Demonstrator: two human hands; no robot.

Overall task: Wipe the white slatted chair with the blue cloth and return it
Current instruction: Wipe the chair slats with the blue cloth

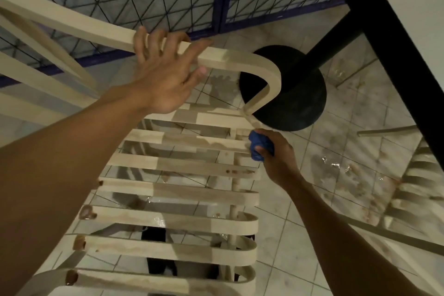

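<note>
R hand [278, 155]: cloth [259, 145], prob. on chair [182, 166]

Left hand [165, 79] forward, fingers [144, 41] splayed; right hand [276, 154] lower, clenched.

Light was dim, yellowish; wet floor [334, 163] right of chair [182, 190] glared; edges bent w/ wide-angle distortion, slightly blurry.

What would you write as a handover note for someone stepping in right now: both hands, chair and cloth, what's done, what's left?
Left hand grips the white slatted chair by its curved top rail.
Right hand holds the bunched blue cloth against the slats' right ends.
Done: wiping under way.
Left: brown stains on the left slat ends; then return the chair.
</note>
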